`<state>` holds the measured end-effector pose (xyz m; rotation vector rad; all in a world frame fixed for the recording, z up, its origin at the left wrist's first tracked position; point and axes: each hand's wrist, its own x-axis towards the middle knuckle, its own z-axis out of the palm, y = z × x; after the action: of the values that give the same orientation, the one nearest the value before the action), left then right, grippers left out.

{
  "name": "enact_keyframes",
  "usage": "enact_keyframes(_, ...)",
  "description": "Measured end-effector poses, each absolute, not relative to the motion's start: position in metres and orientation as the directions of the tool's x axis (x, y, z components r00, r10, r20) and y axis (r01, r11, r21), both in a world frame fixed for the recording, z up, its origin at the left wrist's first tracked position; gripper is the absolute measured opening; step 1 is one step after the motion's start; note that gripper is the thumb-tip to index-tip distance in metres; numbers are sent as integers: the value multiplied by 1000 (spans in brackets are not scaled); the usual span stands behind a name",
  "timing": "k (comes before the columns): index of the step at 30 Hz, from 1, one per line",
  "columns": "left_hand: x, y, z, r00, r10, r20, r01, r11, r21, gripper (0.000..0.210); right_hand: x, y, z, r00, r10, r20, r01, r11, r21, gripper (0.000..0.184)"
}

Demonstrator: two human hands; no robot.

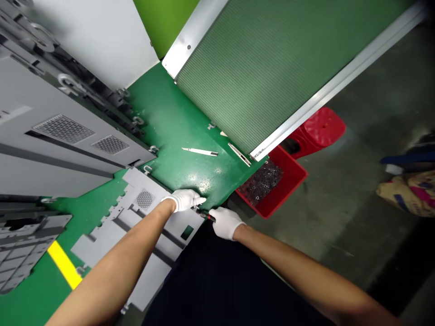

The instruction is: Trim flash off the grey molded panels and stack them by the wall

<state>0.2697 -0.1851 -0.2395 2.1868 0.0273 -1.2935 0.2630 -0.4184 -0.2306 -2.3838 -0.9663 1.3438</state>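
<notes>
My left hand (185,199), in a white glove, is closed at the upper right corner of a flat grey panel (142,231) and steadies it there. Wrapped round the black-and-red handle of a slim hand tool (208,216) is my gloved right hand (227,223). The tool's metal end meets the panel's corner beside my left fingers; its exact kind is hard to make out. The panel has a mesh patch, dark slots and a rectangular cutout. Beyond my hands, a white utility knife (200,151) lies on the green table (170,117).
A narrow white tool (239,155) lies by the end of the ribbed green conveyor (272,68). Below it stands a red bin (288,181) of dark scraps, near a red stool (322,129). Large grey panels (68,117) stand stacked at left.
</notes>
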Motion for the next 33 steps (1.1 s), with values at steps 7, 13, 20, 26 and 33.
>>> enact_keyframes(7, 268, -184, -247, 537, -304, -787, 298, -804, 514, 66, 259, -407, -226, 339, 611, -715, 449, -773, -448, 25)
enact_keyframes(13, 268, -182, -252, 538, -364, -760, 319, -746, 584, 65, 260, -402, -232, 357, 585, -728, 518, -773, -368, 32)
enact_keyframes(20, 272, -177, -253, 513, -471, -718, 327, -666, 670, 55, 265, -402, -230, 343, 592, -729, 515, -768, -382, 26)
enact_keyframes(26, 269, -176, -259, 538, -468, -701, 299, -671, 678, 53, 253, -396, -220, 390, 534, -750, 474, -815, -333, 24)
enact_keyframes(33, 268, -178, -258, 534, -476, -699, 306, -662, 685, 53, 251, -389, -222, 406, 512, -757, 499, -818, -286, 25)
